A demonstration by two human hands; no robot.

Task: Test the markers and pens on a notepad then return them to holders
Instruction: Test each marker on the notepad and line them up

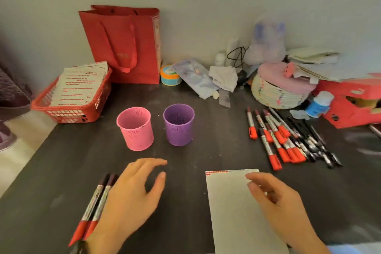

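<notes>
A pink holder [135, 128] and a purple holder [179, 124] stand upright side by side mid-table. A white notepad [237, 210] lies at the front right. My right hand [276, 202] hovers over its upper right part, fingers relaxed, holding nothing. My left hand [132, 196] is spread open above the dark table, just right of two red-capped markers [92, 208] lying side by side. A pile of red-capped markers [274, 136] and black pens [313, 140] lies at the right.
A red basket [68, 107] with papers sits at the back left, a red paper bag [125, 45] against the wall. Clutter, a woven basket [276, 93] and a red box [350, 101] fill the back right. The table edge [31, 161] runs along the left.
</notes>
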